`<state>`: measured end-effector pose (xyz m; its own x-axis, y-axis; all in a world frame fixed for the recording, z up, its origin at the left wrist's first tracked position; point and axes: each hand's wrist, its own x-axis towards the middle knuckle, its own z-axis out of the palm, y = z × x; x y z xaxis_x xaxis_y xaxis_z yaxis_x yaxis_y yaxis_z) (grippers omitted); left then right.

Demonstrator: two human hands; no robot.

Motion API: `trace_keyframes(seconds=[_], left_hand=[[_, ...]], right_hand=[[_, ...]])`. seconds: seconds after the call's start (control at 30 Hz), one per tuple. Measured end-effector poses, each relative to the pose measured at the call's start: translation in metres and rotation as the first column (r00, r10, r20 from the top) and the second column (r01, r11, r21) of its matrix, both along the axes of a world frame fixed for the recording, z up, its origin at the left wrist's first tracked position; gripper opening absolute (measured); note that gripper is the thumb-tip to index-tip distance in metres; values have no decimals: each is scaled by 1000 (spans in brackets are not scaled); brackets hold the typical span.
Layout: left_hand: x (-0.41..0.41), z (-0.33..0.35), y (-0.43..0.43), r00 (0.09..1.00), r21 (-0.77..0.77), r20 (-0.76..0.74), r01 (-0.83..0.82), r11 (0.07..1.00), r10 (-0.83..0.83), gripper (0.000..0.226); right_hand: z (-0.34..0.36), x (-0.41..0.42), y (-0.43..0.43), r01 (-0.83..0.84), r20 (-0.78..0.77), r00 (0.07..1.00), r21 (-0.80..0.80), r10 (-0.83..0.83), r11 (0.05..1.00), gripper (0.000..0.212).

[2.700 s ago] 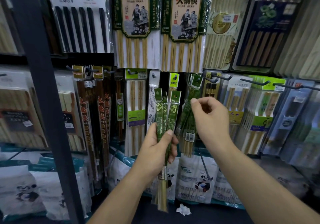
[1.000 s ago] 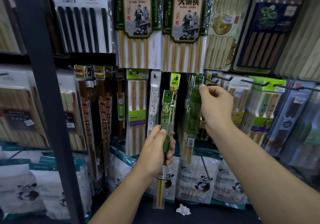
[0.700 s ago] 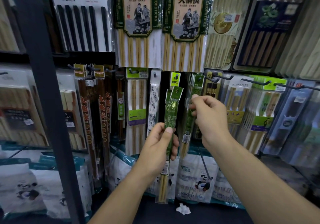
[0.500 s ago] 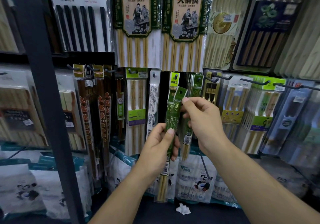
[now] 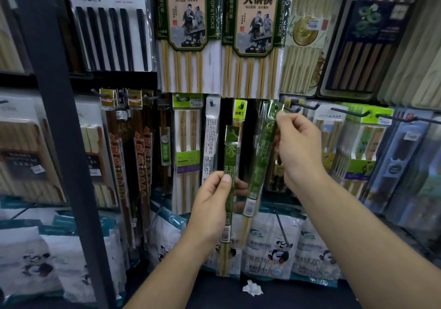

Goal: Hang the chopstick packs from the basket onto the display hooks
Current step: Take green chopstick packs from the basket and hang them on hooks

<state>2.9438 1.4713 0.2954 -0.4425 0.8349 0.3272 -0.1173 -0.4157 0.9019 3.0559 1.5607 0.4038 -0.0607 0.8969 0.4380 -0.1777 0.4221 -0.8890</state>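
A green chopstick pack is gripped upright at centre frame by the left hand, with the thumb laid on its front and the fingers curled behind. The barcode end and bare sticks are seen below that hand. A second green pack is pinched near its top by the right hand, right of centre, and is held tilted, top leaning right, bottom end near the left fingers. Its header is placed just beside a dark display hook; whether the hole is on the hook cannot be told. More packs are hung on hooks behind both hands. Two large hot-pot chopstick packs are hung at upper centre, and a black chopstick set at upper left. A dark upright post is seen crossing the left side. Panda-printed bags are stacked along the bottom, and a crumpled white scrap is seen lying on the dark shelf at bottom centre.
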Motion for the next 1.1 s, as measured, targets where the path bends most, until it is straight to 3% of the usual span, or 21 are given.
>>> trace_keyframes(seconds=[0.53, 0.7, 0.93, 1.1], left_hand=[[-4, 1, 3, 999, -38, -32, 0, 999, -1, 27], [-4, 3, 2, 997, -25, -79, -15, 1000, 13, 24], [2, 6, 9, 987, -5, -147, 59, 998, -59, 32], [9, 12, 17, 966, 0, -240, 99, 995, -96, 21]], right_hand=[[-7, -5, 30, 151, 58, 986, 109, -158, 982, 35], [-16, 0, 21, 184, 58, 980, 84, -189, 979, 19], [-30, 1, -11, -80, 137, 989, 182, 55, 980, 15], [-22, 7, -6, -59, 132, 991, 212, 31, 976, 19]])
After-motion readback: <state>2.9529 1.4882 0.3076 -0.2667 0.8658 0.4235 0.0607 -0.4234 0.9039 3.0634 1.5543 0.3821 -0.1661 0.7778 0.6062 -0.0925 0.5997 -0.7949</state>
